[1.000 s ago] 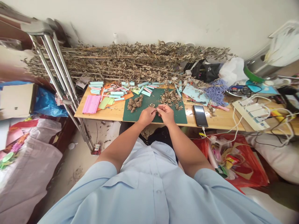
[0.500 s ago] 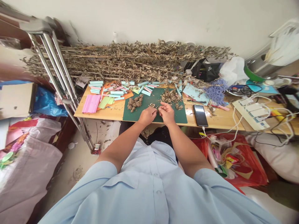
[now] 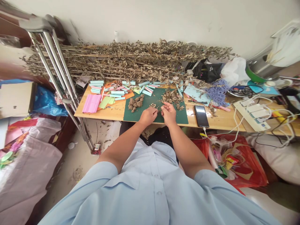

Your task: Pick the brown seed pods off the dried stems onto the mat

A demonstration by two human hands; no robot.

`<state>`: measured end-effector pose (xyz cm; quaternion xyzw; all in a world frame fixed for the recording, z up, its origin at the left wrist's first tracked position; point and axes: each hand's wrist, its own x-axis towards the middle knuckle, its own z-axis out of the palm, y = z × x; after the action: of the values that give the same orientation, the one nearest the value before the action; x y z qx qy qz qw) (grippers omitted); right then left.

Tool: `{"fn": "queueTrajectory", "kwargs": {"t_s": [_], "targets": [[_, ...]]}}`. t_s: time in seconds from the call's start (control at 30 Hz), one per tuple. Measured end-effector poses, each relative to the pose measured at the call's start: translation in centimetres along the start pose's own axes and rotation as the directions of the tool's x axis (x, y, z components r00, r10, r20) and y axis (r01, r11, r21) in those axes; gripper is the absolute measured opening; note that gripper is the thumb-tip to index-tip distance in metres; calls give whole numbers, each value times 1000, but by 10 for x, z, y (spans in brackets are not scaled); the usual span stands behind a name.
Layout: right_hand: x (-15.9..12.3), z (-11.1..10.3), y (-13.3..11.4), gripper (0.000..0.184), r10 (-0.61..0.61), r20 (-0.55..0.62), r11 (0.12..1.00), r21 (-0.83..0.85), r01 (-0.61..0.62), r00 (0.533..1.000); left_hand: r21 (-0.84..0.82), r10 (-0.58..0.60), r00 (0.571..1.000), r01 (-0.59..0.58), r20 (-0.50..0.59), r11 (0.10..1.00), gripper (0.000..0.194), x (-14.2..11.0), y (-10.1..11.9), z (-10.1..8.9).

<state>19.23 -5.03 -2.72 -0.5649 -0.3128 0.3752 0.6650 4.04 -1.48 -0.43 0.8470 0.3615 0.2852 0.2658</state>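
My left hand [image 3: 149, 116] is closed over the front of a green cutting mat [image 3: 154, 93], thumb and fingers pinched together. Close beside it, my right hand [image 3: 168, 114] is also in a pinch. Small bits of dried leaf [image 3: 159, 109] show at the fingertips of both hands; their exact shape is too small to tell. Beyond the right hand lies a loose heap of dried leaves [image 3: 172, 96]. A cluster of brown, rough balls of dried plant [image 3: 135, 103] sits on the mat's left side. A few leaf scraps [image 3: 152, 105] lie just behind my left hand.
Bundled dried stalks [image 3: 131, 61] stretch along the wall. Blue and pink paper rolls [image 3: 117, 92] and pink paper [image 3: 91, 103] are to the left. A phone [image 3: 201, 116], purple cord [image 3: 217, 92] and power strip [image 3: 252, 113] lie to the right. Metal crutches [image 3: 59, 72] stand at the left.
The fingers of my right hand have drawn in slightly, and it sits a little further right of my left hand. The left hand has hardly moved.
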Motion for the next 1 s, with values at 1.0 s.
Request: {"fn": "queueTrajectory", "kwargs": {"t_s": [1.0], "targets": [[-2,-1,-7,44,24,10,999,26,-24,1000,-79,-81,994,75,-76,994,20,-1,-2,0]]}}
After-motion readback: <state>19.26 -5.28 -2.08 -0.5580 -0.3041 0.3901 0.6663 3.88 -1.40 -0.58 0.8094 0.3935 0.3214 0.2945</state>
